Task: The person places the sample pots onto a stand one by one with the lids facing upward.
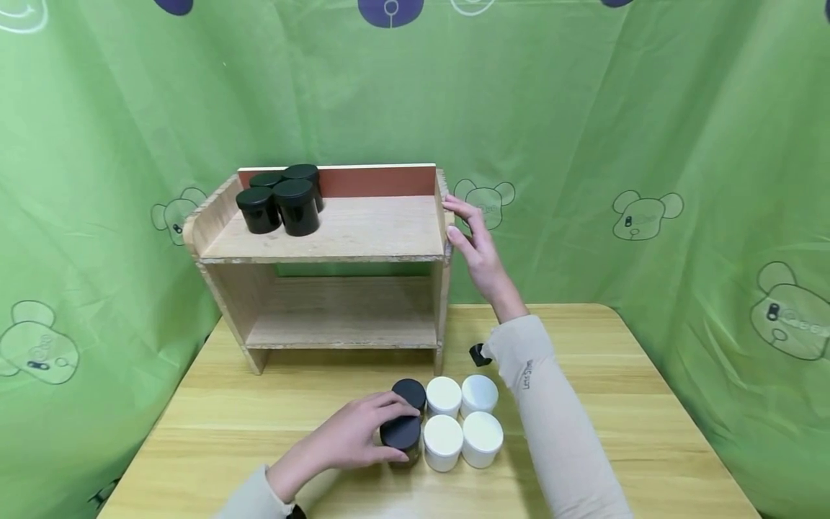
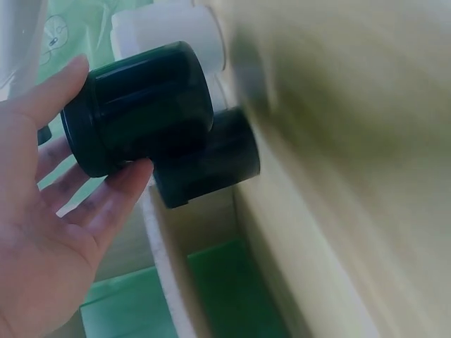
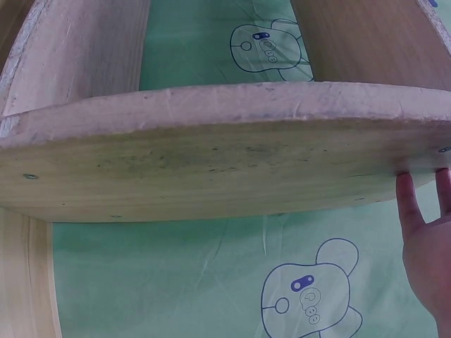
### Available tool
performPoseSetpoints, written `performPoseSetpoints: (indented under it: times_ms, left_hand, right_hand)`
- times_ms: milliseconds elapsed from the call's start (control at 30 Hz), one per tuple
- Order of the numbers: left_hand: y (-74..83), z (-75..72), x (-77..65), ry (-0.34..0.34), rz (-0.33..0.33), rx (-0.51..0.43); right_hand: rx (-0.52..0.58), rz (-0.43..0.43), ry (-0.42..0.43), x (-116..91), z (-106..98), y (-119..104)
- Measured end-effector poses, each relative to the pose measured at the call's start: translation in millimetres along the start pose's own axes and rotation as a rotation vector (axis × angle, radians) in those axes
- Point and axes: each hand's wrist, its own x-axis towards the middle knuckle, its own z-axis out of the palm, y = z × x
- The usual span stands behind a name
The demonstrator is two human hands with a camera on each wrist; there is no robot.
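My left hand (image 1: 353,436) is at the nearest black jar (image 1: 400,432) on the table, thumb on one side and fingers on the other. In the left wrist view the thumb and fingertips grip this jar (image 2: 141,105) around its lid end. A second black jar (image 1: 409,393) stands right behind it, and several white jars (image 1: 444,440) stand close on its right. My right hand (image 1: 478,252) rests its extended fingers on the right side panel of the wooden shelf (image 1: 337,249). In the right wrist view the fingertips touch that panel (image 3: 232,165).
Several black jars (image 1: 297,205) are grouped at the left of the shelf's top board. Below it runs a lower board (image 1: 344,313). The shelf stands at the back of the wooden table (image 1: 596,404), before a green curtain (image 1: 583,130).
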Motion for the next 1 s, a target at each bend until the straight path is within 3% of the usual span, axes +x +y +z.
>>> performPoseSetpoints:
  times_ms: [533, 767, 1000]
  left_hand:
    - [6.7, -39.2, 11.7, 0.031, 0.013, -0.010]
    - [7.6, -61.7, 14.4, 0.166, 0.064, -0.038]
    - [11.5, -84.0, 16.3, 0.304, 0.040, -0.097]
  right_hand:
    - [-0.005, 0.003, 0.002, 0.7, -0.6, 0.4]
    - [0.007, 0.003, -0.002, 0.4, -1.2, 1.1]
    - [0.005, 0.004, -0.001, -0.2, -0.4, 0.0]
